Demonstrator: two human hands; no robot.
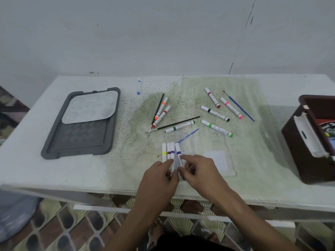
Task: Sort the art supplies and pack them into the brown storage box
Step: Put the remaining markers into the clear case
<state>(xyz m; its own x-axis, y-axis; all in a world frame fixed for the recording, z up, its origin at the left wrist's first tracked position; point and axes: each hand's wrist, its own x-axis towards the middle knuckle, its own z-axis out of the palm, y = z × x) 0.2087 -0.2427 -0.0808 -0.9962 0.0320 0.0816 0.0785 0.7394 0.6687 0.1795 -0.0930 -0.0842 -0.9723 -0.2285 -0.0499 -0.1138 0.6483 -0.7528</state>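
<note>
Both hands meet at the table's front centre over a small bundle of white markers (171, 153) with yellow, brown and purple bands. My left hand (159, 176) pinches the lower ends of the bundle. My right hand (197, 171) pinches the rightmost, purple-banded marker (179, 154). Several more markers (215, 127) and thin paintbrushes (178, 122) lie scattered behind the bundle. A blue marker (138, 86) lies alone near the back edge. The brown storage box (306, 142) stands open at the right edge, with some items inside.
A grey plastic lid (54, 140) lies flat at the left with a clear paint palette (90, 107) on it. A clear plastic pouch (215, 160) lies beside my right hand. The table's front edge runs just under my wrists.
</note>
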